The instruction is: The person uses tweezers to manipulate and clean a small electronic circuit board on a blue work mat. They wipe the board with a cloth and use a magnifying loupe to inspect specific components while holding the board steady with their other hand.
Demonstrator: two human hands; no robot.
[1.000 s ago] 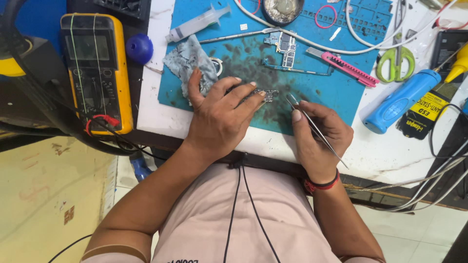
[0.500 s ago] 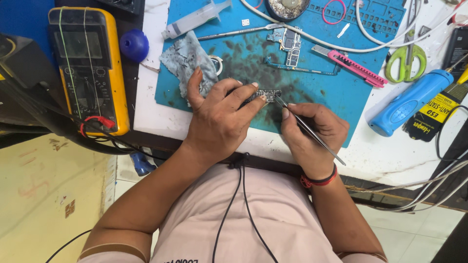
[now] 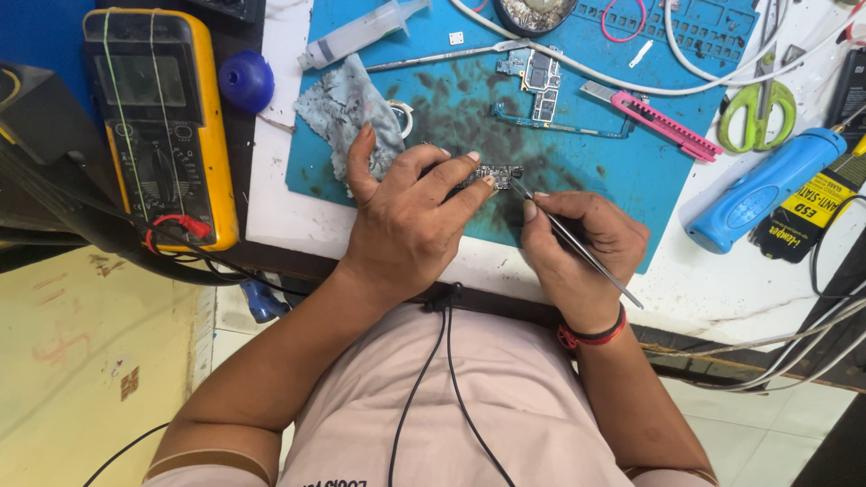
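Circuit board piece [image 3: 499,172], small and dark, is seen in the head view lying on the blue mat [image 3: 631,180], near the mat's front edge and between the two hands. Its long axis runs left to right across the mat, roughly parallel to the front edge of the worktop [image 3: 271,216].

It is pinned at its left end by the left hand [image 3: 406,225], whose fingers [image 3: 469,160] are closed on that end: the tips of two of them are laid against the near and far edges. The left hand is therefore the nearer one and is touching the piece.

Tweezers [image 3: 577,245] are pinched in the clenched fingers of the right hand [image 3: 577,248]. The tool is angled from lower right to upper left, so that its tip is brought to the right end of the piece, at or just beside its edge; whether the tip touches cannot be told. The piece thus lies up and to the left of the right hand, along the line of the tweezers.

A larger board [image 3: 539,83] lies further back on the mat, a grey cloth [image 3: 347,113] lies just behind the left hand, and a yellow multimeter [image 3: 162,126] stands well apart to the left.
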